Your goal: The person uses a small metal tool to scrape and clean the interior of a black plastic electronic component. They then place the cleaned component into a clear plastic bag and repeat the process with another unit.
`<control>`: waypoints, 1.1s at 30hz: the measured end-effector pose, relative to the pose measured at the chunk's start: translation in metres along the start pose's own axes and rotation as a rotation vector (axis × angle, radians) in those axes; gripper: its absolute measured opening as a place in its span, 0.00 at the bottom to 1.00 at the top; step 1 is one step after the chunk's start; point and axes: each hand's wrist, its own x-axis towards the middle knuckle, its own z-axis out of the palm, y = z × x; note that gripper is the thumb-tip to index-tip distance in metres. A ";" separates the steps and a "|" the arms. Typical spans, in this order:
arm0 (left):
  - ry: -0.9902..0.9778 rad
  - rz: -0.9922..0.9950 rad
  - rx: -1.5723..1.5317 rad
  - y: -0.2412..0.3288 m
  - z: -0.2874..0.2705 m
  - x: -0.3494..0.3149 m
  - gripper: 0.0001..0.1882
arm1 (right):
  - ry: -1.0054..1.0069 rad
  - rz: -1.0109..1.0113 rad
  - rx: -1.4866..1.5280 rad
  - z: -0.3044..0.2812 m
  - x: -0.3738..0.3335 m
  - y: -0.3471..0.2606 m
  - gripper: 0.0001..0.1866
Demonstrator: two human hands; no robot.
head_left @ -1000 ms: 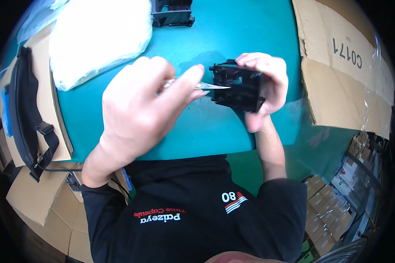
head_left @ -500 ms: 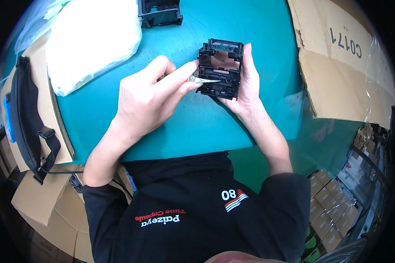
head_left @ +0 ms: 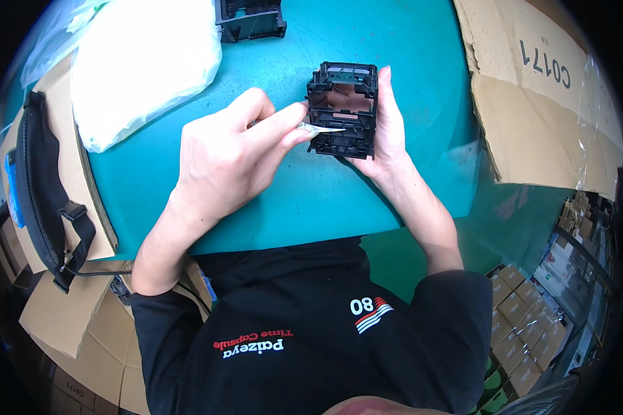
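Observation:
My right hand (head_left: 389, 138) grips a black plastic frame (head_left: 341, 142) from its right side and from behind, the thumb upright along the edge. Two openings divide the frame, and skin shows through the upper one. Over its lower part, a slim silver pointed tool (head_left: 322, 129) reaches in from the left; I cannot tell whether it is tweezers or a blade. The fingers of my left hand (head_left: 232, 149) are pinched on this tool. Its tip lies in front of the frame's inner ribs, and contact there is unclear.
On the green mat (head_left: 277, 214), a white plastic bag (head_left: 145, 69) lies at left, with another black plastic housing (head_left: 250, 21) at the far edge. A cardboard box (head_left: 533, 104) bounds the right side. A black belt bag (head_left: 41, 180) rests on cardboard at far left.
The black frame and right hand have shifted slightly left and turned a little. The left hand stays pinched on the pointed tool, its tip still over the frame's lower part.

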 end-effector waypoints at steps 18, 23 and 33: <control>0.047 0.059 0.076 0.008 0.000 0.001 0.12 | -0.075 -0.029 -0.074 0.003 -0.004 0.003 0.45; 0.085 0.077 0.091 0.008 0.002 0.001 0.13 | -0.038 -0.031 -0.107 0.008 -0.005 0.002 0.46; 0.112 0.111 0.017 -0.003 -0.001 0.002 0.20 | -0.371 -0.147 0.196 -0.009 0.010 -0.002 0.49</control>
